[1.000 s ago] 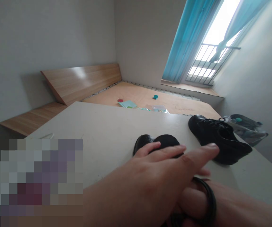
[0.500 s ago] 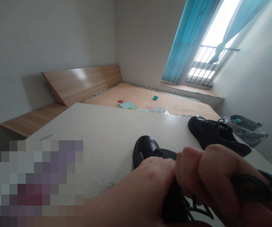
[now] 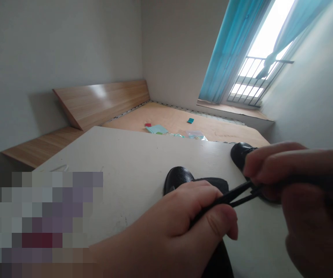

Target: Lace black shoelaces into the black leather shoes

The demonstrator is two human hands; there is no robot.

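Observation:
A black leather shoe stands on the white table, its toe pointing away from me. My left hand lies over its middle and hides much of it, with thumb and forefinger closed on black shoelace. Two dark strands of shoelace run from there to my right hand, whose fingers are closed on them. More dark cord-like material trails past the right hand toward the right edge, too dim to make out fully. A second black shoe stands farther right, mostly hidden behind the right hand.
The white tabletop spreads under the shoes. Beyond it is a tan bed surface with a teal item, a pale green packet and a clear bag. A wooden headboard stands at the left.
My right hand has moved up and to the right, drawing the strands across. The left hand has turned so its thumb shows. The second shoe is now largely covered.

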